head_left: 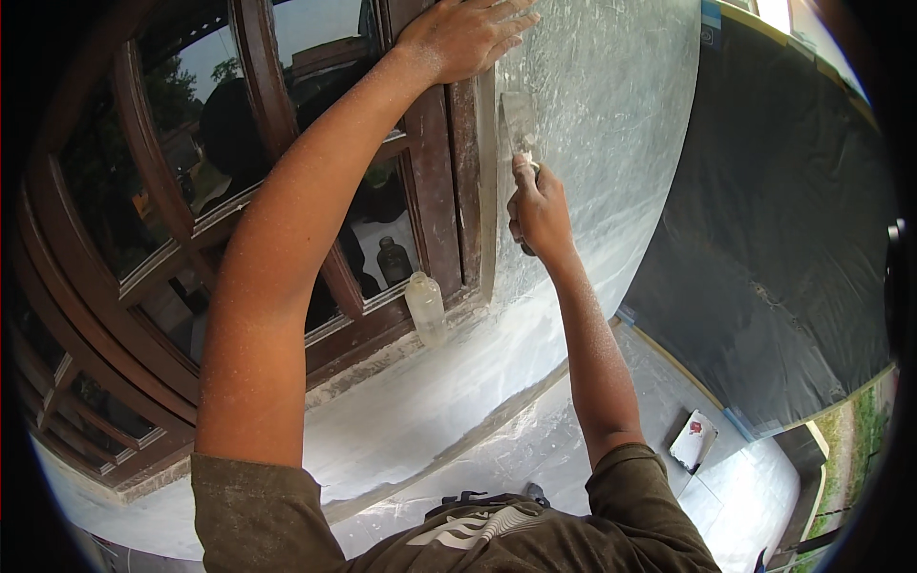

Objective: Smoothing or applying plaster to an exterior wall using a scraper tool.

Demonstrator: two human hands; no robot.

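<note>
Wall (611,115): two hands, one scraper (519,122), one bottle (426,307).

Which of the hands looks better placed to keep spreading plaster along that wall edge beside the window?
The right hand, probably. It already grips the flat metal putty knife, blade against the pale plastered wall. The left hand is empty, pressed flat on the dark brown wooden window frame.

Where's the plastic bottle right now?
The plastic bottle stands on the sill at centre, against the window frame's lower corner, below the right hand.
</note>
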